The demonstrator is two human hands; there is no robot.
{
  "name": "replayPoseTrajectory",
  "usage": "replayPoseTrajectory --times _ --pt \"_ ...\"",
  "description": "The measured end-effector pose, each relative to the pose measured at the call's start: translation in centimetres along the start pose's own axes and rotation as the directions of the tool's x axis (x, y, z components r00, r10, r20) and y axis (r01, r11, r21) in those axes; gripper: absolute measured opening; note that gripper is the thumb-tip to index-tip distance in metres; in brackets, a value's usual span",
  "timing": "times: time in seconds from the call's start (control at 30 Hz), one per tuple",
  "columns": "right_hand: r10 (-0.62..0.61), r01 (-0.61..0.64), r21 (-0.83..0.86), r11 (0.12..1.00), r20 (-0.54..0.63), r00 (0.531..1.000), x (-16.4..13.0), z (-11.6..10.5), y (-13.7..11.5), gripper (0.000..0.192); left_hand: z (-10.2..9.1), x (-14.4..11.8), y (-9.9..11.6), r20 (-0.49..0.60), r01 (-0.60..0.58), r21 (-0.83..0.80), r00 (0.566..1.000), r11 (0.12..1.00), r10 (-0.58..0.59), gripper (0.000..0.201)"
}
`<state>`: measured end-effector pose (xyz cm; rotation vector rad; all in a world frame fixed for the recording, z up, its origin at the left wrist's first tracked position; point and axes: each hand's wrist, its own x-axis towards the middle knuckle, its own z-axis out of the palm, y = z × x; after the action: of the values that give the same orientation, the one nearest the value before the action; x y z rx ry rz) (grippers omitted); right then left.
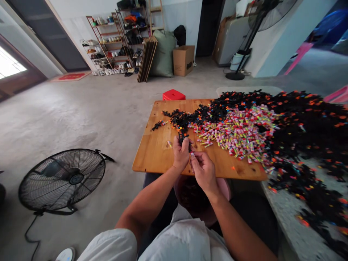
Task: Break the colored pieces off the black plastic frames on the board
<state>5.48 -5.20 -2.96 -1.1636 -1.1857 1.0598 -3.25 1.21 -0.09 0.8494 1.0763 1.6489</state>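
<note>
My left hand (181,155) is closed around a black plastic toy gun (181,137), its thumb on top and the far end sticking out past the fingers. Just to the right, my right hand (203,171) pinches a small candy-coloured tube (192,154) against the near end of the toy gun. Whether the two pieces are joined is hidden by my fingers. Both hands are over the near edge of the wooden table (154,159). Beyond them lies a heap of small pink, red and yellow tubes (236,136), with black toy guns with orange parts (212,110) behind it.
A larger heap of black toy guns (312,127) covers the speckled surface at right. Below my hands stands a pink bucket (224,188) with dark contents. A black floor fan (63,181) is at left, and a red stool (174,95) sits behind the table.
</note>
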Motion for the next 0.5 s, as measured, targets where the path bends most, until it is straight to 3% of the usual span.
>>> replayPoseTrajectory --times 0.1,0.2,0.3,0.37,0.43,0.47,0.5 --pt "0.020 -0.021 0.016 1.000 0.035 0.999 0.0 -0.3 0.3 0.036 0.2 -0.5 -0.8 -0.001 -0.029 0.008 1.000 1.000 0.029 0.028" --pt "0.105 -0.106 0.006 0.994 0.103 0.989 -0.1 -1.8 0.6 0.036 -1.1 -0.6 -2.5 0.125 -0.004 0.081 0.992 0.997 -0.006 0.033" --pt "0.223 -0.201 -0.129 0.971 0.188 0.956 -0.7 -4.9 1.0 0.036 -4.5 1.3 -4.0 0.233 -0.018 0.164 0.972 0.986 -0.021 0.045" --pt "0.337 -0.237 -0.307 0.922 0.333 0.881 -1.5 -7.5 1.5 0.036 -7.3 4.4 -4.0 0.175 -0.048 0.254 0.985 0.966 0.004 0.053" --pt "0.444 -0.238 -0.467 0.851 0.402 0.801 -2.4 -9.8 2.2 0.033 -10.0 8.5 -3.2 0.053 -0.039 0.492 0.998 0.870 0.015 0.049" --pt "0.475 -0.187 -0.553 0.812 0.440 0.762 -2.8 -10.7 2.6 0.031 -11.1 10.7 -2.5 -0.029 -0.017 0.671 0.998 0.741 0.049 0.043" --pt "0.483 -0.105 -0.633 0.767 0.462 0.744 -3.2 -11.4 3.1 0.026 -12.0 12.9 -1.9 -0.058 0.009 0.838 0.996 0.546 0.072 0.037"
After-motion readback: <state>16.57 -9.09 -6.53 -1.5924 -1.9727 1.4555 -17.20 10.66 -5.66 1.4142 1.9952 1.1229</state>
